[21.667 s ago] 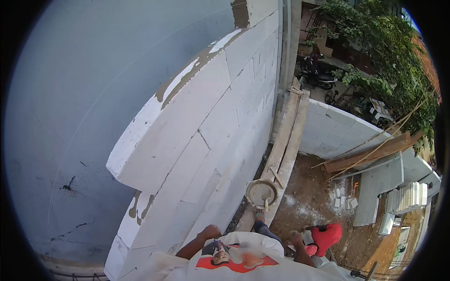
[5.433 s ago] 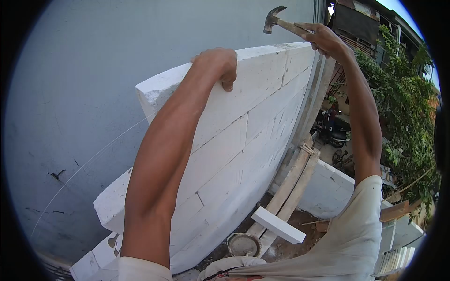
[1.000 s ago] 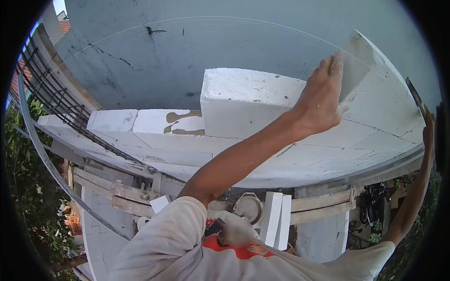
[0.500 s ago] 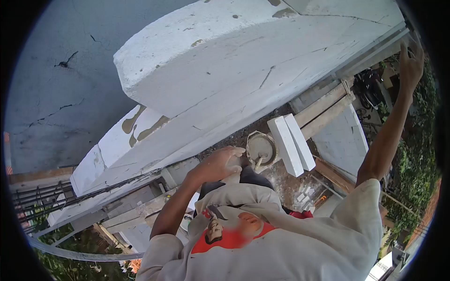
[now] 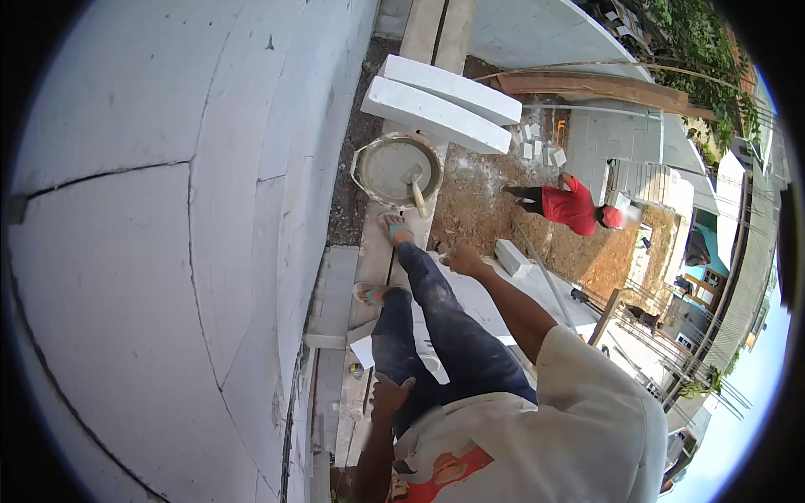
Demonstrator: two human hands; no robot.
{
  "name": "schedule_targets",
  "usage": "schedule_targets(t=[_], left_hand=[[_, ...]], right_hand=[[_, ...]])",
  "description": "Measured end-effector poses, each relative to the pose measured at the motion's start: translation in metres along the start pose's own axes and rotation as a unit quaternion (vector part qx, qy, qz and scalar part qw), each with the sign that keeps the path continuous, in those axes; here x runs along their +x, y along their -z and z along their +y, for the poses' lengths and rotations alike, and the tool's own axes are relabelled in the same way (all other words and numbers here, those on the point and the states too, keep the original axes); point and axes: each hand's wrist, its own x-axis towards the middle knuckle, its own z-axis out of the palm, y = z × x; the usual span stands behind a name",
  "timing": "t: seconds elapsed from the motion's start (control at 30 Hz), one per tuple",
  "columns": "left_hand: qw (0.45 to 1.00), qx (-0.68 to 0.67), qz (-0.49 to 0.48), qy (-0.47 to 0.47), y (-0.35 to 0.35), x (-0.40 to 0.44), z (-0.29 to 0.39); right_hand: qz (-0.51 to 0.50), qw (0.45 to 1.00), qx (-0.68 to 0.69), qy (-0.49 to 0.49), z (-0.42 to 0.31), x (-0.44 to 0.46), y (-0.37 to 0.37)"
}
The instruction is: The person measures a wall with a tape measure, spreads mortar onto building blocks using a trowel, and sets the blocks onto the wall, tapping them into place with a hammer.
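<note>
My left hand (image 5: 391,396) hangs beside my thigh, thumb apart from loosely bent fingers, with nothing visible in it. My right hand (image 5: 462,260) is held out over the space beside my legs, its fingers slightly curled and apart, also holding nothing I can see. Ahead of my feet, a round tub (image 5: 361,178) of grey mortar stands on the planks. A trowel rests in it, its wooden handle (image 5: 419,199) leaning over the rim. Just past the tub lie two long white blocks (image 5: 440,113) side by side.
A tall white block wall (image 5: 243,193) rises close on my left. I stand on a narrow plank walkway (image 5: 373,243) above the ground. Below on the right, a person in a red shirt (image 5: 570,205) is near small block pieces (image 5: 541,151). Another block (image 5: 512,259) lies beyond my right hand.
My view has swung round and down along the walkway. My right hand has come down from its outstretched reach toward the wall, and my left hand has dropped beside my thigh.
</note>
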Motion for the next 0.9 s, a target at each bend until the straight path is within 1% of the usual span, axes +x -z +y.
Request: schedule_targets(t=[0.03, 0.07, 0.1, 0.17, 0.23, 0.27, 0.33, 0.37, 0.4, 0.43, 0.47, 0.5, 0.53, 0.57, 0.6, 0.63, 0.67, 0.7, 0.77, 0.83, 0.9], left_hand=[[1.000, -0.015, 0.016, 0.014, -0.011, 0.027, 0.005], [0.999, -0.030, 0.031, 0.031, -0.025, 0.046, 0.004], [0.999, -0.026, 0.024, 0.039, -0.029, 0.062, 0.012], [0.994, -0.023, 0.057, 0.093, -0.026, 0.071, 0.028], [0.993, -0.015, 0.050, 0.105, -0.027, 0.075, 0.032], [0.993, -0.010, 0.049, 0.108, -0.028, 0.075, 0.032], [0.993, -0.009, 0.052, 0.106, -0.031, 0.074, 0.032], [0.993, -0.010, 0.055, 0.100, -0.028, 0.072, 0.034], [0.993, -0.008, 0.057, 0.103, -0.025, 0.072, 0.038], [0.994, -0.014, 0.052, 0.099, -0.022, 0.069, 0.043], [0.994, -0.020, 0.046, 0.093, -0.018, 0.061, 0.048], [0.995, -0.021, 0.048, 0.088, -0.014, 0.055, 0.052], [0.994, -0.037, 0.041, 0.094, -0.011, 0.054, 0.056], [0.993, -0.052, 0.034, 0.102, -0.008, 0.053, 0.057], [0.993, -0.054, 0.037, 0.098, -0.009, 0.049, 0.055], [0.993, -0.068, 0.061, 0.074, -0.013, 0.048, 0.050], [0.992, -0.081, 0.086, 0.050, -0.016, 0.047, 0.044], [0.991, -0.083, 0.093, 0.046, -0.015, 0.044, 0.038], [0.987, -0.132, 0.086, -0.026, -0.011, 0.037, 0.023], [0.982, -0.147, 0.108, -0.048, -0.009, 0.027, 0.007], [0.972, -0.177, 0.140, -0.065, -0.014, 0.019, -0.015]], right_hand=[[0.038, 0.998, -0.050, 0.000, 0.011, 0.041, -0.013], [0.062, 0.995, -0.070, -0.040, 0.021, 0.083, -0.024], [0.086, 0.989, -0.092, -0.078, 0.028, 0.131, -0.033], [0.117, 0.971, -0.179, -0.105, -0.007, 0.189, -0.019], [0.197, 0.950, -0.226, -0.093, -0.013, 0.245, -0.028], [0.191, 0.951, -0.224, -0.093, -0.011, 0.268, -0.030], [0.078, 0.951, -0.254, -0.155, -0.012, 0.305, -0.030], [0.057, 0.946, -0.285, -0.146, -0.010, 0.312, -0.027], [0.055, 0.947, -0.281, -0.145, -0.010, 0.316, -0.023], [0.047, 0.969, -0.163, -0.178, -0.010, 0.315, -0.015], [0.041, 0.976, -0.043, -0.209, -0.006, 0.310, -0.005], [0.046, 0.976, -0.044, -0.208, 0.001, 0.298, 0.008], [-0.012, 0.974, 0.093, -0.204, 0.007, 0.282, 0.022], [-0.072, 0.951, 0.228, -0.194, 0.010, 0.262, 0.035], [-0.075, 0.956, 0.191, -0.211, 0.005, 0.239, 0.050], [-0.077, 0.959, 0.153, -0.226, -0.001, 0.212, 0.064], [0.055, 0.990, 0.026, -0.126, 0.014, 0.189, 0.057], [0.187, 0.977, -0.102, -0.022, 0.032, 0.167, 0.049], [0.146, 0.989, -0.024, 0.025, 0.042, 0.121, 0.066], [0.064, 0.995, 0.081, -0.014, 0.015, 0.068, 0.096], [0.030, 0.997, 0.074, -0.024, 0.035, 0.046, 0.086]])
